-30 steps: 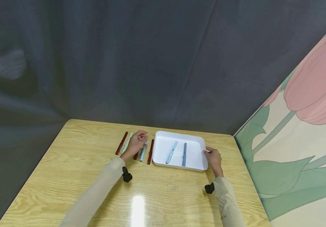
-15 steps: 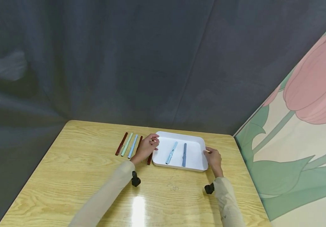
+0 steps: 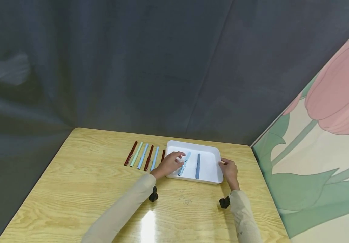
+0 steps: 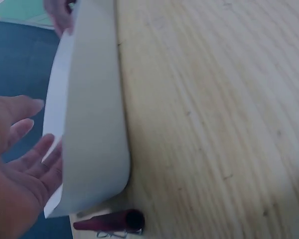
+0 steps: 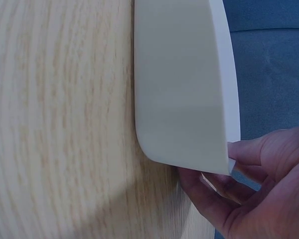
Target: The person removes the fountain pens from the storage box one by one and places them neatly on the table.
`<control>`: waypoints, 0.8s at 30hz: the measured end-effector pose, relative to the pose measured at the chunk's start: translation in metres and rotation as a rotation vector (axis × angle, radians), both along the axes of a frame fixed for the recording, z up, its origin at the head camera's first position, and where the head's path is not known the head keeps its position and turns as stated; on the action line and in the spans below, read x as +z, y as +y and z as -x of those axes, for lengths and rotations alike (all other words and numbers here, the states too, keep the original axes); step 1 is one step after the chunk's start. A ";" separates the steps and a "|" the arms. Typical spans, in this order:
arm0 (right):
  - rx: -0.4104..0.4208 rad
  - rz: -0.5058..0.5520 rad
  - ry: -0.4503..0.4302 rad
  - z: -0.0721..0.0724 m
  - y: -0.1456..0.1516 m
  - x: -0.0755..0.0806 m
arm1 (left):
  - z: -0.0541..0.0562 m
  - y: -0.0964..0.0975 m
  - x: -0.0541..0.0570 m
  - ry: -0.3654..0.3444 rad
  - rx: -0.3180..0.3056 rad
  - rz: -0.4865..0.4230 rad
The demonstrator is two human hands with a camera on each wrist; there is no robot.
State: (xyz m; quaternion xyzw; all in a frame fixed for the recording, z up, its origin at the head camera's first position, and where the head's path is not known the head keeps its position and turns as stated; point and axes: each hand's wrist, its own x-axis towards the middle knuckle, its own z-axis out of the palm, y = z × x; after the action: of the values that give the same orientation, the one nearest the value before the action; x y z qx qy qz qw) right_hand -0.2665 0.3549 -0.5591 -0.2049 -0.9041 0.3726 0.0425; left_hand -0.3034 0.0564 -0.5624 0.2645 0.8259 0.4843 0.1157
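Note:
My left hand (image 3: 170, 164) hovers over the left part of a white tray (image 3: 209, 162), fingers loosely bent and holding nothing. Just by its fingertips, a light blue pen (image 3: 188, 156) lies slanted in the tray. A grey-blue pen (image 3: 197, 166) lies to the right of it. In the left wrist view the left hand (image 4: 20, 164) reaches over the tray's wall (image 4: 94, 109), thumb and fingers apart. My right hand (image 3: 230, 171) grips the tray's right edge; the right wrist view shows its thumb (image 5: 246, 151) on the rim and fingers below.
Left of the tray, several pens lie in a slanted row: dark red (image 3: 130, 153), light green (image 3: 136, 154), light blue (image 3: 142, 156) and more. The dark red pen nearest the tray (image 4: 112, 220) is partly hidden by my left hand in the head view. A dark curtain (image 3: 150, 74) hangs behind the table.
My left hand has moved right, from above the row of pens to above the tray. A light blue pen in the row is uncovered again. The right hand stays on the tray.

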 end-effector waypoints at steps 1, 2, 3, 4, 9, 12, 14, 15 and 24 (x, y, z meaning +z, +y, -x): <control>-0.002 0.001 0.000 0.000 0.000 -0.001 | -0.001 0.001 -0.002 0.009 -0.021 0.043; -0.001 0.002 0.000 0.000 0.000 -0.001 | -0.002 0.002 -0.004 0.024 -0.044 0.086; -0.001 0.004 0.002 0.000 0.000 -0.001 | -0.003 0.003 -0.005 0.037 -0.063 0.124; -0.003 0.006 0.002 0.000 0.000 -0.001 | -0.005 0.004 -0.007 0.057 -0.076 0.163; -0.014 0.006 -0.003 0.001 -0.001 -0.001 | -0.010 0.007 -0.010 0.173 -0.089 0.303; -0.012 0.004 -0.003 0.002 -0.001 -0.001 | -0.012 0.007 -0.006 0.210 -0.071 0.336; -0.011 0.004 -0.002 0.002 0.000 -0.001 | -0.013 0.007 -0.004 0.227 -0.059 0.351; -0.010 0.004 0.000 0.002 0.000 -0.001 | -0.014 0.007 -0.003 0.233 -0.052 0.357; 0.000 0.028 -0.010 0.000 0.002 0.002 | -0.011 0.010 0.005 0.099 0.088 0.297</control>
State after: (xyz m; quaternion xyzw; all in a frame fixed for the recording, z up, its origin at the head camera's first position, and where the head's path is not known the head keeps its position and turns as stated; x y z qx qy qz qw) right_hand -0.2670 0.3564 -0.5575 -0.2075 -0.8989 0.3844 0.0352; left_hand -0.2925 0.0664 -0.5576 0.2318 0.9040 0.3475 0.0914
